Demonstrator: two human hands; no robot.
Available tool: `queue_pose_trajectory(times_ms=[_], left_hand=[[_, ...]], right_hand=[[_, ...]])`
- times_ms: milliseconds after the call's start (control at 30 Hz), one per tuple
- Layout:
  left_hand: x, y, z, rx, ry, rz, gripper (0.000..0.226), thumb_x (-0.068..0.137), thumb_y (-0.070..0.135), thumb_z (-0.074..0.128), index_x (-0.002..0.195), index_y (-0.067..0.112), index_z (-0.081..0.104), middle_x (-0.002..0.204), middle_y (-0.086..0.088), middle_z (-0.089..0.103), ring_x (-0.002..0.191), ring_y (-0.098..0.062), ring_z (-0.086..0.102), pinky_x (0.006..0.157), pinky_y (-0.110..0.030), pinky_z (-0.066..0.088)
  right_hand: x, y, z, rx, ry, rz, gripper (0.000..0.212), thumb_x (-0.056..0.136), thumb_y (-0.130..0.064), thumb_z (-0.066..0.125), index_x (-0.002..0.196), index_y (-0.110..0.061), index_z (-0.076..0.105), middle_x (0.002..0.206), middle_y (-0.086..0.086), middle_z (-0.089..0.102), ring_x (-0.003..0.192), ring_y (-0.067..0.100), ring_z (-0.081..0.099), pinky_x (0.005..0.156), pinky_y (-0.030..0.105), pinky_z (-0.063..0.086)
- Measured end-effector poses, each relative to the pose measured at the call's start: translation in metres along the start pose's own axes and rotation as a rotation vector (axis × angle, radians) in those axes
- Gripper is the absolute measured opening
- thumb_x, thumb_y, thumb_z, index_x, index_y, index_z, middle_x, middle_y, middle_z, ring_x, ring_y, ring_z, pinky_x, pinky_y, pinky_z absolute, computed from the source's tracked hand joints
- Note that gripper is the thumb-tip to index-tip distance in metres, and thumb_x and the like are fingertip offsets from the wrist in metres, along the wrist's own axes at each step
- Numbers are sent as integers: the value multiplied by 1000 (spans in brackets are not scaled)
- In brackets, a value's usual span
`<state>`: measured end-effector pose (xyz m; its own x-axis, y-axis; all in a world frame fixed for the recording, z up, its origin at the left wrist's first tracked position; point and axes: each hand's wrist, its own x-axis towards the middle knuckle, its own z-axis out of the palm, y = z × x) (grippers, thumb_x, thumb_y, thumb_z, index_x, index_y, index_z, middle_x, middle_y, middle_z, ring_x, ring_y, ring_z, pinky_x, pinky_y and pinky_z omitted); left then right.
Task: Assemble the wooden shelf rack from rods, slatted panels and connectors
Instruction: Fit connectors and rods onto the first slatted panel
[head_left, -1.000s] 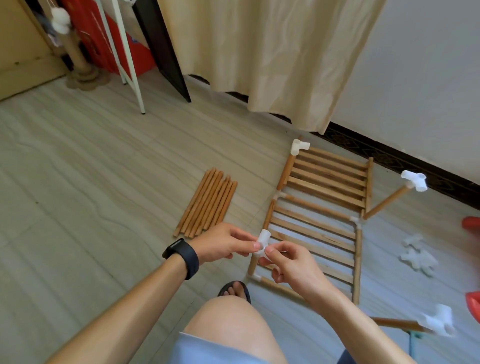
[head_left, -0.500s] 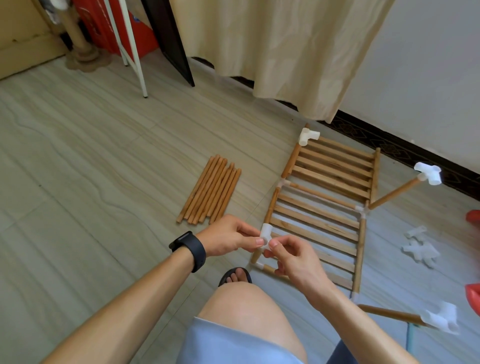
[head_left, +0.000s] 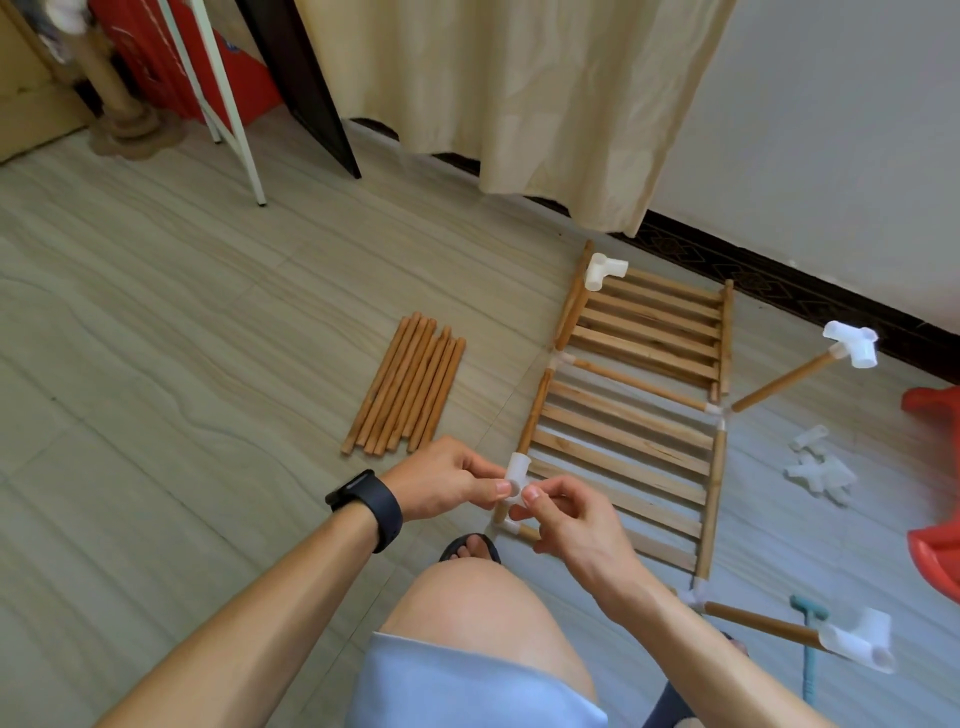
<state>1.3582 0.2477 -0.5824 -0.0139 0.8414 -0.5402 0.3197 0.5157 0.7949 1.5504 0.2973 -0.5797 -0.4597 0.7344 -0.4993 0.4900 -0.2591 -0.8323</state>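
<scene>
**Pinching a white connector over the half-built rack**

The left hand pinches the white connector from its left side between thumb and forefinger. The right hand pinches it from the right, its other fingers curled. The connector's tube has its long axis pointing away from the person, open end farthest. It shows in front of the near left corner of the rack frame, which lies flat on the floor. The frame's long side runs toward the wall, slats crosswise. Loose rods lie side by side to its left, roughly parallel to it.
</scene>
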Motion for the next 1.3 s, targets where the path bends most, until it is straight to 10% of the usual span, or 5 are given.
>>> queue_pose_trajectory(times_ms=[267,500,800,967,1300], left_hand=[[-5,12,-2,32,-40,-44,26,92,41,68,115,29,72,110,14,71,99,3,63,77,-16,43],[8,32,15,29,22,-20,44,97,57,49,118,25,69,112,8,67,105,-8,60,80,-23,43],[32,32,51,-7,124,2,32,102,34,45,97,9,65,86,-10,75,88,-24,68,85,-41,51],[28,22,56,-47,168,68,24,102,21,49,79,18,54,69,1,64,66,-4,63,64,-21,48],[31,7,63,-25,167,130,28,101,26,52,73,20,47,63,5,56,55,1,59,53,-14,42]], right_hand=[[-12,-11,-15,-6,-65,29,17,95,-39,65,101,-26,74,89,-6,77,56,-5,55,65,24,48],[4,1,-36,179,17,36,30,100,-42,53,106,-21,74,93,-1,76,74,13,63,71,30,50],[80,121,-47,-897,-88,209,71,99,-53,49,159,-28,21,167,6,16,150,33,25,119,45,29],[102,166,-30,-1130,-270,301,78,103,-21,44,159,-34,-9,166,0,-20,153,37,-9,118,67,13],[93,189,-18,-1312,-223,157,79,102,-2,33,154,-16,-24,162,14,-27,149,50,-10,118,52,30]])
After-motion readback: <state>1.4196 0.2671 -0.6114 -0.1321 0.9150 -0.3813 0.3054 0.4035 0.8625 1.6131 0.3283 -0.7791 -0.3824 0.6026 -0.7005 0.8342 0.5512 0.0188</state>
